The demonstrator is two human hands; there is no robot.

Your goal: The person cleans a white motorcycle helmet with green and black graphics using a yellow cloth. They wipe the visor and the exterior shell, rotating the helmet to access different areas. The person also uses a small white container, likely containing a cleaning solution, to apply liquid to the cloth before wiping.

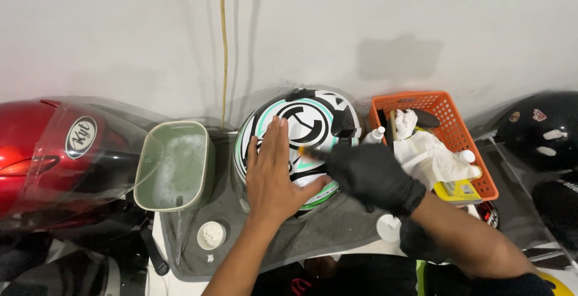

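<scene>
Helmet [301, 130], white with teal and black graphics, sits on a grey towel [337, 230] on the tabletop, between a green tub [174, 166] of sudsy water and an orange basket [448, 112] of cloths and bottles. Left hand [277, 172], bare, lies flat and open on the shell, steadying it. Right hand [370, 175], in a black glove, is closed around a small brush [310, 150], its tip touching the shell. Step in hand looks like scrubbing detail. Next stroke calls for light pressure while the flat palm keeps the shell from rolling.
</scene>
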